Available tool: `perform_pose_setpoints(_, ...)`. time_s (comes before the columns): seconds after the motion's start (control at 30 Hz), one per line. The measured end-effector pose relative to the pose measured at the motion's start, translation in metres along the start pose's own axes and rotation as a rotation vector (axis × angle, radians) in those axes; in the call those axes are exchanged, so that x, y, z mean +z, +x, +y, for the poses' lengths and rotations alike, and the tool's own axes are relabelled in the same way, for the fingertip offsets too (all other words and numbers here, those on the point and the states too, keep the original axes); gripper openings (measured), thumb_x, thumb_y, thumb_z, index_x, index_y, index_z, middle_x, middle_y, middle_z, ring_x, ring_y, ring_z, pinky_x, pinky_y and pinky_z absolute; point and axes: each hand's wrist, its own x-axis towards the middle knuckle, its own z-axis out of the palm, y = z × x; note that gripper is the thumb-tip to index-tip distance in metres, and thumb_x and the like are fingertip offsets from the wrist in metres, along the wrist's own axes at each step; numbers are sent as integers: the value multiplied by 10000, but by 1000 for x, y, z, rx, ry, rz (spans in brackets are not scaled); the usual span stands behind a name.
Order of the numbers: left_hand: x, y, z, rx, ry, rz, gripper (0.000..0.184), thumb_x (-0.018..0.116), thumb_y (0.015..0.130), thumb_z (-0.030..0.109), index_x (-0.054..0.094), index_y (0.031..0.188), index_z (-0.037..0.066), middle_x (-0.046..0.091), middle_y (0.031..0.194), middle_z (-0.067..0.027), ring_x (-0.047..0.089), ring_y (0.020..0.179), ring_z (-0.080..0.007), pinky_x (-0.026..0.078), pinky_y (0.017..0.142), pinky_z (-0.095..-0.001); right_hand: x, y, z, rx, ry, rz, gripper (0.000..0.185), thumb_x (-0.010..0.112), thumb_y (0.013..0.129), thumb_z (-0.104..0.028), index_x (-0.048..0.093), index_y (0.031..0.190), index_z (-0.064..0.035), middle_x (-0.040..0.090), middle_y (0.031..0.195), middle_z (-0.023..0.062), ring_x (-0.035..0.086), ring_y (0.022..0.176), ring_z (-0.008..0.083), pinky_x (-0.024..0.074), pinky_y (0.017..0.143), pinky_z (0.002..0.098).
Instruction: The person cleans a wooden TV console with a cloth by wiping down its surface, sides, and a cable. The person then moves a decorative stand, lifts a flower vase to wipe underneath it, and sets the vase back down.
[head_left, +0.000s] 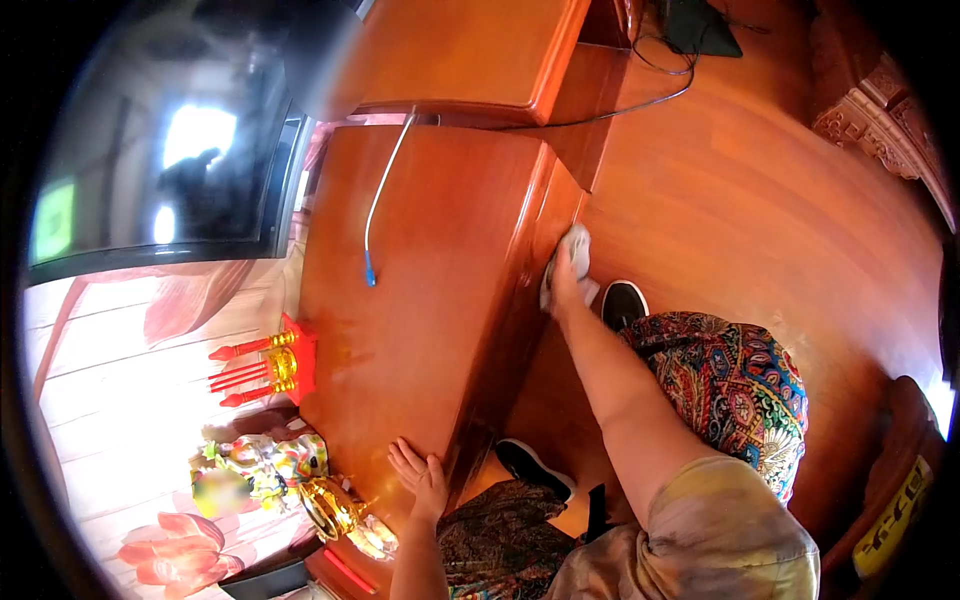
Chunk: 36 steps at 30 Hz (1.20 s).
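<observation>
The head view is showing, at far left, a dark television (150, 180) standing near a glossy wooden cabinet (430, 220), with a red ornament (304, 358) and a gold ornament (338, 508) sitting towards its back. The left hand (424, 488) is resting palm down on the cabinet top, fingers fairly flat, thumb standing apart, gripping nothing. Further across, a white cable (380, 180) is lying on the wood, its blue tip pointing towards the near end. Then comes the right hand (564, 290), closing over a pale cloth (578, 243) against the cabinet's front side, just above a dark shoe (625, 301). The cloth is looking light, soft and limp, nothing fragile; it is likely sliding easily over that varnish, and bunching it under the palm and fingers is seeming the surest hold. It is lying crumpled, its longer way perhaps running roughly along the cabinet front, one bunched end pointing away past the fingers, the other emerging by the wrist.
</observation>
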Motion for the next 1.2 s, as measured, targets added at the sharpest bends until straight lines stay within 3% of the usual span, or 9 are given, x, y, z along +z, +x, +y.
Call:
perform_pose_setpoints(0.13,3,-1,11,-51,-68,27,660,296,929,406,0,1413,69,-59,1458,-198,-71,1342,-383,7,1048,-532,-26,-45,78,153,163,-311,833,390,800,-681,184,1412,-155,244,1420,86,244,1291,199,292,1000,371)
perform_pose_setpoints(0.23,3,-4,20,-54,-112,49,669,295,924,436,2,1419,94,-53,1465,-179,-80,1346,-368,7,1038,-553,-47,-36,165,520,176,-363,804,378,855,-605,76,1428,-129,146,1464,90,254,1285,253,250,1018,373)
perform_pose_setpoints(0.43,-3,-6,23,-91,-154,44,684,287,918,471,-6,1421,112,-72,1470,-163,-92,1348,-354,-4,1040,-552,-64,-72,220,621,54,-316,633,426,855,-529,362,1308,-92,368,1344,118,367,1196,309,295,992,479)
perform_pose_setpoints(0.57,5,3,11,-120,-136,56,692,297,909,488,1,1425,135,-66,1476,-143,-98,1349,-345,-2,1040,-555,-60,-119,169,489,-8,-261,553,430,855,-470,448,1222,-56,462,1250,159,438,1115,342,325,960,510)
perform_pose_setpoints(0.63,9,8,3,-116,-144,73,696,304,905,494,3,1426,144,-65,1478,-133,-102,1350,-342,-1,1040,-556,-70,-118,150,552,34,-394,619,438,870,-496,360,1308,-65,409,1288,143,423,1107,310,355,942,408)
perform_pose_setpoints(0.93,-4,10,-5,-130,-406,26,701,363,878,470,31,1432,197,-85,1491,-70,-149,1358,-254,-79,1050,-503,-60,-173,36,315,137,-723,532,377,885,-456,458,1236,-64,471,1275,137,433,1157,331,293,1014,479)
perform_pose_setpoints(1.03,-8,16,-19,-62,-599,29,683,381,879,458,87,1432,187,-81,1493,-67,-161,1357,-243,-105,1052,-477,-63,-199,4,312,183,-997,589,369,897,-471,362,1319,-60,386,1347,132,359,1225,302,254,1042,457)
perform_pose_setpoints(1.13,-14,17,-17,-67,-644,20,641,401,884,430,173,1417,156,-15,1494,-88,-111,1365,-256,-51,1066,-476,-72,-240,-26,289,208,-1069,549,322,914,-454,391,1301,-72,431,1315,120,400,1201,294,260,1047,440)
perform_pose_setpoints(1.2,-14,20,-4,-68,-349,186,591,409,897,393,232,1395,127,87,1480,-126,55,1366,-277,79,1070,-487,-80,-244,-35,216,167,-1141,559,285,920,-458,357,1323,-76,411,1333,116,394,1214,296,266,1046,448)
